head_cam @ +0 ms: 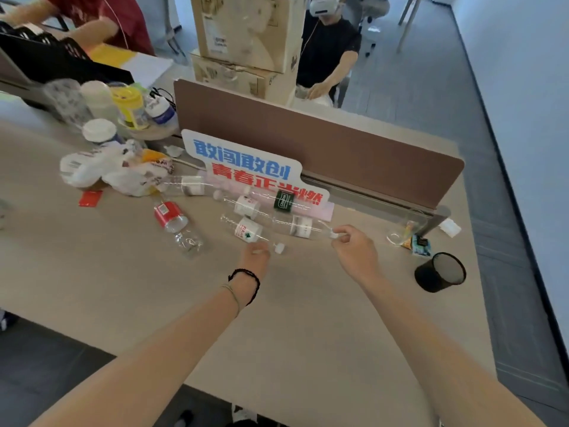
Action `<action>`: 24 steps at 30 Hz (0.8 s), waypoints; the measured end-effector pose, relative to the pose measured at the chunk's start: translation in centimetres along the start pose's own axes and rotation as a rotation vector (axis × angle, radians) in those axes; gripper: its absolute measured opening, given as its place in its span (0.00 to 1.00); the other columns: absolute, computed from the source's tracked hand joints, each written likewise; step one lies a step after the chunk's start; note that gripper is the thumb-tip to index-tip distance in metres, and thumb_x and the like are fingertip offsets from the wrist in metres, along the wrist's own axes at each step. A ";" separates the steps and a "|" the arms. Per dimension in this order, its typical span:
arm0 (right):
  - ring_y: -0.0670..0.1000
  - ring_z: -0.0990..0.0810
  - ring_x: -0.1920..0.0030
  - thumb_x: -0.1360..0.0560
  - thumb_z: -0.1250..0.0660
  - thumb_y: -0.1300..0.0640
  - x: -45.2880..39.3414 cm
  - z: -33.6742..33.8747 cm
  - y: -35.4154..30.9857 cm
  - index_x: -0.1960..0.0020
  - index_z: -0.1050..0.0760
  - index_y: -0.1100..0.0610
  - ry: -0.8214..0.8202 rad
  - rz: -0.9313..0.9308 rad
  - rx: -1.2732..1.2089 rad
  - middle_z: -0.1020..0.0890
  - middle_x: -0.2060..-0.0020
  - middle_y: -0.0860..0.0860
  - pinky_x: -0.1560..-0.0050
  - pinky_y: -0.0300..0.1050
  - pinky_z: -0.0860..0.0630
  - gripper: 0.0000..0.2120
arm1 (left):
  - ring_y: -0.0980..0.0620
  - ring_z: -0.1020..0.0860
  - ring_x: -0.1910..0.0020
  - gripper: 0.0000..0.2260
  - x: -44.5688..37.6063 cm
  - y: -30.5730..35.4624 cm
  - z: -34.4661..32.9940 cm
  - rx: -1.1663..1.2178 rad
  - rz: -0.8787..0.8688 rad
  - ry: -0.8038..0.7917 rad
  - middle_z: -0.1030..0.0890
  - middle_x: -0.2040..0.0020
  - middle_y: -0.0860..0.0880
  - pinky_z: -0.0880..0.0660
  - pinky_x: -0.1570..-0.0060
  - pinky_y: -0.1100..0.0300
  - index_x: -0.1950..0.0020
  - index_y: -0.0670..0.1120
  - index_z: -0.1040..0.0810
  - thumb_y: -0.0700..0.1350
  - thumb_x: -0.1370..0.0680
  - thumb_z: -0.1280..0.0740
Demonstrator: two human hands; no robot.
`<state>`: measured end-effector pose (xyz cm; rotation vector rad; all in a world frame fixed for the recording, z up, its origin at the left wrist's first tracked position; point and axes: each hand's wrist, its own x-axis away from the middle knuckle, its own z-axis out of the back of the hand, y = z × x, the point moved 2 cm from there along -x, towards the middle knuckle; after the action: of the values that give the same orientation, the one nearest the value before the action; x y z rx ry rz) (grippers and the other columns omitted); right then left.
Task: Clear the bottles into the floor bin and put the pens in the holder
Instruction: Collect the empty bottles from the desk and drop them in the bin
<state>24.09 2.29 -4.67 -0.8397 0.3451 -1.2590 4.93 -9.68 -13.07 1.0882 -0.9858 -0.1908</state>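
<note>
Right hand (354, 251): fingers pinch the white-capped neck of a clear bottle (303, 227) that lies on its side on the counter (308, 334), base pointing left. Left hand (255, 257), dark cord bracelets at the wrist: fingers curled at the neck end of a second clear bottle with a white label (246, 231), its white cap just beside the fingertips; motion blur, cannot tell whether the grip is closed on it.

Outward from the hands: more clear bottles lie on their sides behind these two, one with a dark green label (284, 201), against the foot of a white sign with blue and red characters (246, 167). A red-labelled bottle (175, 223) lies to the left, apart from the group. Further left, crumpled white plastic bags (107, 171) and a cluster of jars and cups (123, 106).

To the right, a black mesh holder (440, 272) stands upright near the counter edge. Small packets (418, 243) lie just behind it. Brown divider panel (323, 143) runs along the back.
</note>
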 end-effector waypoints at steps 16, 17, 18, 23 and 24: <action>0.59 0.23 0.37 0.26 0.28 0.61 -13.5 -11.6 -1.6 0.28 0.29 0.53 -0.256 0.391 0.753 0.22 0.36 0.56 0.40 0.55 0.23 0.27 | 0.51 0.28 0.68 0.12 -3.9 2.3 8.7 0.048 0.052 0.310 0.26 0.64 0.48 0.35 0.69 0.62 0.51 0.49 0.22 0.34 0.24 0.41; 0.59 0.22 0.38 0.26 0.28 0.61 -14.1 -12.3 -1.0 0.29 0.29 0.53 -0.259 0.405 0.775 0.21 0.37 0.56 0.41 0.55 0.23 0.26 | 0.51 0.28 0.68 0.12 -3.9 2.0 8.5 0.036 0.058 0.312 0.26 0.64 0.48 0.35 0.69 0.63 0.54 0.50 0.23 0.34 0.25 0.40; 0.59 0.21 0.40 0.27 0.29 0.61 -14.4 -12.9 -0.5 0.30 0.28 0.53 -0.253 0.415 0.799 0.20 0.38 0.56 0.43 0.54 0.22 0.26 | 0.52 0.28 0.68 0.13 -3.9 1.7 8.3 0.023 0.059 0.312 0.26 0.63 0.49 0.34 0.70 0.63 0.55 0.51 0.23 0.34 0.25 0.39; 0.60 0.20 0.42 0.29 0.30 0.59 -14.2 -14.7 2.2 0.27 0.30 0.52 -0.258 0.419 0.854 0.19 0.40 0.55 0.44 0.54 0.25 0.30 | 0.52 0.26 0.65 0.13 -4.2 0.6 7.2 -0.121 0.027 0.329 0.24 0.59 0.49 0.29 0.66 0.63 0.48 0.50 0.20 0.36 0.25 0.38; 0.60 0.20 0.42 0.29 0.31 0.57 -14.0 -14.6 2.6 0.28 0.31 0.52 -0.271 0.413 0.860 0.19 0.40 0.55 0.43 0.53 0.25 0.30 | 0.51 0.25 0.64 0.14 -4.3 0.6 7.0 -0.148 0.015 0.325 0.24 0.58 0.49 0.28 0.64 0.62 0.47 0.50 0.20 0.36 0.25 0.39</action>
<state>12.10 10.11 -19.14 -0.1684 -0.2363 -0.7681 -3.00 -11.49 -14.29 0.9401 -0.6772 -0.0702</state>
